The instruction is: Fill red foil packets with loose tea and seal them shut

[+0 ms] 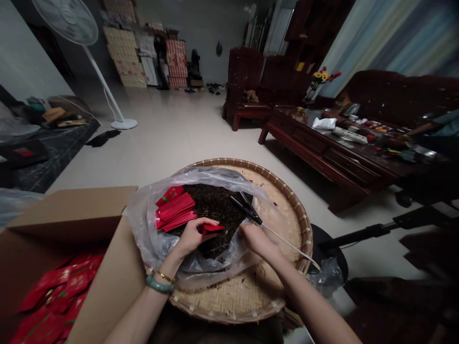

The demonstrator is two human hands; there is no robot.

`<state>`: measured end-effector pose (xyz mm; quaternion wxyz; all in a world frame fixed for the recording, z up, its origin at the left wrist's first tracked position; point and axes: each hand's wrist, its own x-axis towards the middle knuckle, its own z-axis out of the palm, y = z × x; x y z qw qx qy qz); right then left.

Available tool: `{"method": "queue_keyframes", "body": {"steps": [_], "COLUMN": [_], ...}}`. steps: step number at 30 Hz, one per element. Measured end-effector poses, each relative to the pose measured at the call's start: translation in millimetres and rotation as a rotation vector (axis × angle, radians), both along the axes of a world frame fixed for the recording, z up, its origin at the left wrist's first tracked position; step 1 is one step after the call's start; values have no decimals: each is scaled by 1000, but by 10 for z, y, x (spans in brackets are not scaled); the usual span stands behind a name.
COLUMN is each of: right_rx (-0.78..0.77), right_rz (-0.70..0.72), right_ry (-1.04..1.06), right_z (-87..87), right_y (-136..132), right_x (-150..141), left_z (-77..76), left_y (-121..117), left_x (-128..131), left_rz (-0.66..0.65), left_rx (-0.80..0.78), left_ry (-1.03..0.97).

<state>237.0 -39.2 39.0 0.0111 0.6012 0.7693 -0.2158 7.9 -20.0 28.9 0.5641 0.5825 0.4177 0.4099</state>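
Observation:
My left hand (193, 235) is closed around a small red packet (213, 229), over a clear plastic bag (143, 205) filled with dark, dry tea-like leaves (211, 203). A stack of flat red packets (175, 212) lies on the leaves beside that hand. At the bag's right side is my right hand (256, 239), its fingers curled in by the bag's edge; what they grip is hidden. Just above it, a black two-armed clamp tool (247, 209) with a white cord rests across the leaves. The bag sits on a round woven bamboo tray (247, 291).
At left, an open cardboard box (118, 267) holds several filled red packets (60, 296). A black stand (358, 234) is on the right. Farther off are a wooden coffee table (308, 148) with clutter, a white standing fan (107, 91) and stacked boxes (124, 55). Another person's arm (423, 128) shows at far right.

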Motion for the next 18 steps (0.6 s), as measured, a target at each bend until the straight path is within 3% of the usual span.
{"method": "queue_keyframes", "body": {"steps": [5, 9, 11, 14, 18], "right_rx": [50, 152, 203, 332, 435], "right_rz": [-21, -42, 9, 162, 305], "right_ry": [180, 631, 738, 697, 490], "right_z": [82, 442, 656, 882, 917], "right_y": [64, 21, -34, -91, -61], "right_x": [-31, -104, -177, -306, -432], "left_z": [7, -25, -51, -83, -79], "left_y": [-7, 1, 6, 10, 5], "left_x": [-18, -22, -21, -19, -15], "left_rz": [-1, 22, 23, -2, -17], "left_rx": [77, 71, 47, 17, 15], "left_ry": [3, 73, 93, 96, 109]}}
